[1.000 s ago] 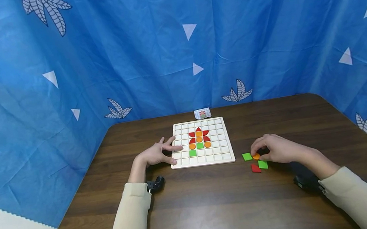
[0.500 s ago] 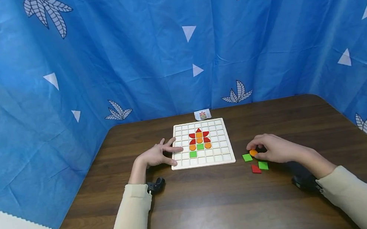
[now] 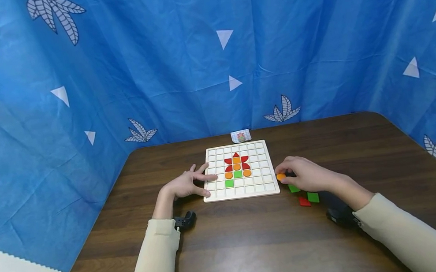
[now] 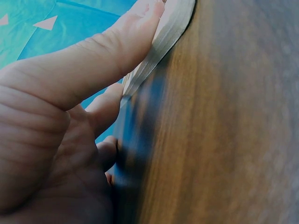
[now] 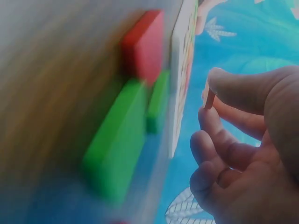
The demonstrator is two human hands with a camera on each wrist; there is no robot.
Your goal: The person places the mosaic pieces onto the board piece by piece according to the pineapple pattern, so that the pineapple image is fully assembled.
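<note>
Orange disc (image 3: 281, 177) — near board edge (image 3: 268, 157)

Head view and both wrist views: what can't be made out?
Head: the pattern on the card, too small.
Head: part of the green square nearest the board, behind the right hand.
Right wrist: a red thing, cut off by the bottom edge.
Left wrist: most of the board, behind the left hand and past the top edge.

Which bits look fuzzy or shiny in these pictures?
Head view: a pale shine on the front of the table, but the board looks clear. Left wrist view: the left hand is fairly sharp, the table smeary. Right wrist view: the nearest green piece is blurry.
</note>
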